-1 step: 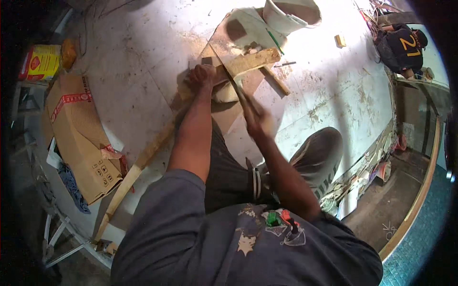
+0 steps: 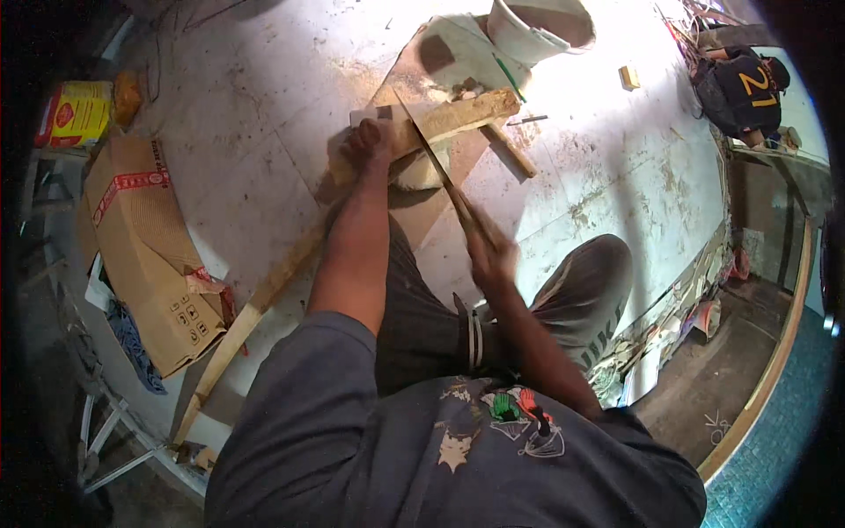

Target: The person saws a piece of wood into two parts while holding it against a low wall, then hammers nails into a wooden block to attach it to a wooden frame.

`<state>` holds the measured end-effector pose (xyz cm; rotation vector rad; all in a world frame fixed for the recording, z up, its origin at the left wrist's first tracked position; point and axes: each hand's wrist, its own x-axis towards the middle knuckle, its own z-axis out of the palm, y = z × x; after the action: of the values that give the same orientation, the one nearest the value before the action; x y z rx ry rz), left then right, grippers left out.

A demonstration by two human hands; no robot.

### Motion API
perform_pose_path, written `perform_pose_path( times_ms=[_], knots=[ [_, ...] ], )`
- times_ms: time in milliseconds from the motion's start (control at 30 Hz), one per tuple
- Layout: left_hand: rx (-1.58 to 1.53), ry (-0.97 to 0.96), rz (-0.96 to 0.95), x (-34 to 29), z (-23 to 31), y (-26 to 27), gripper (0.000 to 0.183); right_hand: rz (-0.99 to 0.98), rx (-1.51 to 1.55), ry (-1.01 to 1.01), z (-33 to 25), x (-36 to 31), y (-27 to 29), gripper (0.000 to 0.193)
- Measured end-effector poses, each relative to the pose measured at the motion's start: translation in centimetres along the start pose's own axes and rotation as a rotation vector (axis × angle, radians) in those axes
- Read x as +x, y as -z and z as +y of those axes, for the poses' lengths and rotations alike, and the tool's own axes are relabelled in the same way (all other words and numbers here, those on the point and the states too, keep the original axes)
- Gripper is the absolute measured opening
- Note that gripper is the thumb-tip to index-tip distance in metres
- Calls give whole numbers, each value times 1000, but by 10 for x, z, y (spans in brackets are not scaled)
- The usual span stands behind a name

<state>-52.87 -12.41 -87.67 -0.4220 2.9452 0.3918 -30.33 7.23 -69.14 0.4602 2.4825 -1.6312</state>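
A long wooden beam (image 2: 471, 112) runs from the lower left up to the middle of the floor, its far end raised on a small block (image 2: 418, 172). My left hand (image 2: 370, 143) is closed round the beam, left of the saw. In my right hand (image 2: 493, 260), slightly blurred, is the handle of a handsaw (image 2: 437, 167). Its narrow blade lies slantwise across the beam, close to my left hand, with the tip beyond the beam's far side. Whether the teeth sit in a cut is too small to tell.
A white bucket (image 2: 526, 37) stands beyond the beam, near a green pencil-like stick (image 2: 508, 77). A short wood strip (image 2: 510, 151) lies right of the beam. On the left lies a cardboard box (image 2: 145, 255); a dark backpack-like bundle (image 2: 735, 92) lies far right. Sawdust and dirt mark the floor.
My right hand has drawn the saw back toward my body, down and to the right. My left hand stays on the beam, nearly in the same place.
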Motion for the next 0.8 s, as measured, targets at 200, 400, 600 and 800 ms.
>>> perform_pose_path(
  times_ms=[200, 400, 600, 800],
  knots=[
    [-51, -66, -13, -2, 38, -69, 51, 54, -210, 388, 12, 73, -11, 41],
    [-5, 89, -23, 24, -11, -50, 52, 170, 153, 409, 6, 19, -25, 39],
    [-98, 225, -294, 4, 54, 42, 57, 267, 369, 63, -11, -24, 34, 41],
    [-26, 148, -139, -15, 50, 50, 56, 218, 28, 254, 21, 54, 42, 54]
  ],
)
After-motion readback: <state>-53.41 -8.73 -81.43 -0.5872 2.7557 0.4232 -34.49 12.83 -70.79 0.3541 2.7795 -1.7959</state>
